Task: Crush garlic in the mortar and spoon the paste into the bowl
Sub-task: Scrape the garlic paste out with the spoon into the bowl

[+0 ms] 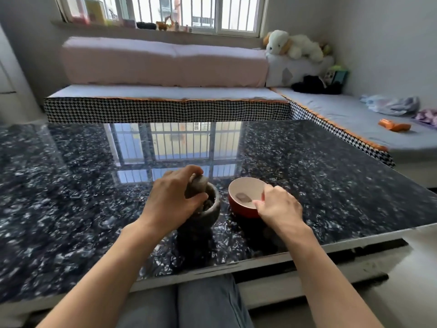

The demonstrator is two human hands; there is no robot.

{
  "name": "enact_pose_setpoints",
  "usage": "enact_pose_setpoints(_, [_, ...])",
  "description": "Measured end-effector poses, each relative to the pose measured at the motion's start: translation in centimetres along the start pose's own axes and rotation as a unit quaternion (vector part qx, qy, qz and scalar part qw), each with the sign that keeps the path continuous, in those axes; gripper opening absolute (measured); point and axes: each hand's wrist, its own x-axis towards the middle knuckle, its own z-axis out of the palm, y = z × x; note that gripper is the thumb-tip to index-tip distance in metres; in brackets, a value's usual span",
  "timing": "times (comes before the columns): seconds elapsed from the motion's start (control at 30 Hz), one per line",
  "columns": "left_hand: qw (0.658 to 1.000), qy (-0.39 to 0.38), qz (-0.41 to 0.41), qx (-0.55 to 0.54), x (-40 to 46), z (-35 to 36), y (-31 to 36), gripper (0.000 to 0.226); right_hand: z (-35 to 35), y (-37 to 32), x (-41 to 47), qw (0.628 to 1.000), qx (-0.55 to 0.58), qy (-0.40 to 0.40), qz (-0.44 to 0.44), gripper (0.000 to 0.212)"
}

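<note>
- Left hand (173,198) grips the pestle (196,185), which stands in the stone mortar (208,207) on the dark counter (331,185).
- Right hand (277,205) curls at the red bowl's (243,197) near rim (what it pinches is unclear).

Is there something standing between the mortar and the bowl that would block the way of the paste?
Nothing visible. The mortar and the red bowl stand side by side on the table, with only bare tabletop between. The left hand grips the pestle; the right hand is at the bowl's rim.
</note>
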Motion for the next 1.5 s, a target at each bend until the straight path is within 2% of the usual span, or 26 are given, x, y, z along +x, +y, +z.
enact_pose_setpoints(0.07, [1.000,0.002,-0.017,-0.015,-0.1,-0.6,-0.2,0.046,-0.4,0.1,-0.1,0.998,0.066,-0.004,0.007,0.036])
enact_pose_setpoints(0.17, [0.990,0.020,-0.073,-0.120,-0.4,-1.5,-1.1,0.042,-1.1,-0.2,-1.0,0.985,0.146,0.074,-0.049,0.022])
enact_pose_setpoints(0.27, [0.949,0.050,-0.140,-0.278,-1.0,-2.3,-2.2,0.038,-1.4,-1.0,-2.1,0.956,0.219,0.158,-0.118,0.013])
enact_pose_setpoints(0.4, [0.890,0.068,-0.193,-0.408,-1.5,-3.0,-3.9,0.032,-1.2,-2.4,-3.0,0.932,0.262,0.154,-0.197,0.016])
enact_pose_setpoints(0.47, [0.873,0.060,-0.199,-0.441,-1.9,-3.1,-4.7,0.031,-0.5,-2.9,-3.1,0.929,0.251,0.163,-0.216,0.021])
enact_pose_setpoints(0.57, [0.854,0.050,-0.191,-0.480,-2.2,-2.9,-5.1,0.034,0.6,-3.2,-2.7,0.910,0.315,0.129,-0.237,0.029])
enact_pose_setpoints(0.67, [0.840,0.051,-0.192,-0.506,-2.2,-2.7,-5.4,0.034,1.3,-3.4,-2.3,0.895,0.358,0.112,-0.242,0.034])
enact_pose_setpoints(0.77, [0.829,0.057,-0.197,-0.520,-2.1,-2.4,-5.8,0.033,1.3,-3.5,-2.3,0.893,0.351,0.121,-0.254,0.032])
enact_pose_setpoints(1.1, [0.823,0.070,-0.223,-0.518,-1.7,-2.2,-5.1,0.027,2.1,-3.0,-3.3,0.882,0.334,0.173,-0.282,0.033])
enact_pose_setpoints(1.37, [0.815,0.090,-0.253,-0.514,-1.4,-2.1,-4.7,0.022,3.3,-2.2,-4.9,0.882,0.321,0.209,-0.274,0.030])
enact_pose_setpoints(1.5, [0.807,0.099,-0.255,-0.524,-1.2,-2.4,-4.7,0.018,4.1,-1.6,-5.3,0.897,0.279,0.194,-0.282,0.031])
